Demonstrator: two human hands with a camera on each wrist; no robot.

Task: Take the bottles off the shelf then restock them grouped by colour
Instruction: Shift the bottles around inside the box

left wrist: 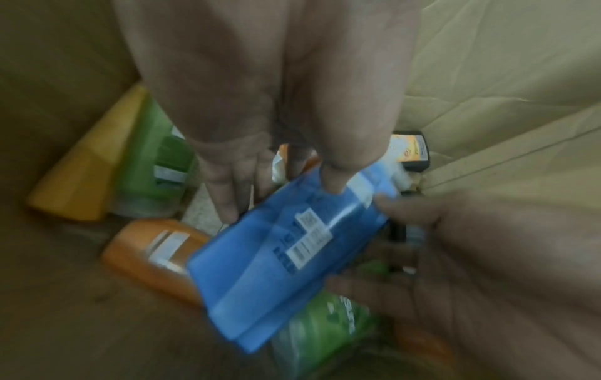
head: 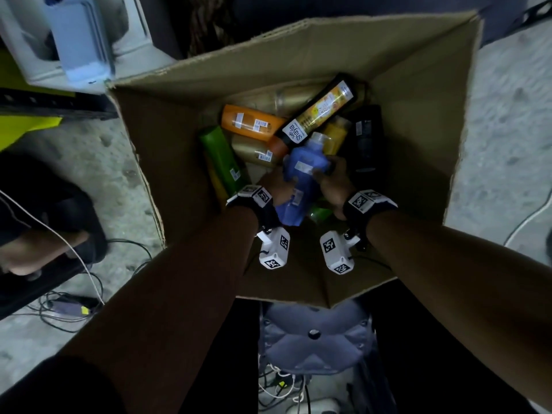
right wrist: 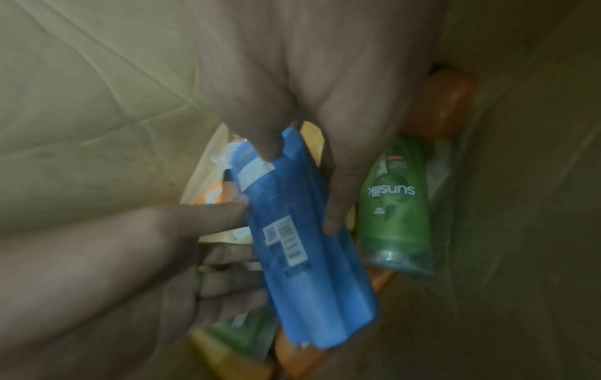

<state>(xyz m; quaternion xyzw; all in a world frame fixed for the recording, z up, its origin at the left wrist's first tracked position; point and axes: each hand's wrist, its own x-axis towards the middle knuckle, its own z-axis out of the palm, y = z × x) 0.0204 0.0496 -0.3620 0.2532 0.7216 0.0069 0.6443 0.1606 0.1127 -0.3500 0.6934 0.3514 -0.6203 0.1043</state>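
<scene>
A blue bottle [head: 309,162] is held tilted above a heap of bottles inside a cardboard box [head: 298,55]. My left hand [head: 280,186] grips its left side, thumb on top. My right hand [head: 325,174] grips its right side near the neck. Up close the blue bottle [left wrist: 276,257] sits between thumb and fingers of the left hand [left wrist: 283,203]; the right hand [right wrist: 300,191] pinches the same bottle [right wrist: 309,270]. I cannot tell whether it is one blue bottle or two together. Under it lie an orange bottle [head: 251,122], a green bottle [head: 221,159], a dark yellow-labelled bottle [head: 319,112] and a black bottle [head: 366,138].
A green Sunsilk bottle [right wrist: 393,205] lies against the box wall on the right. The box stands on a rough floor with cables [head: 68,306] at the left. A white appliance [head: 74,40] is at the back left, a grey padded seat [head: 313,339] below the box.
</scene>
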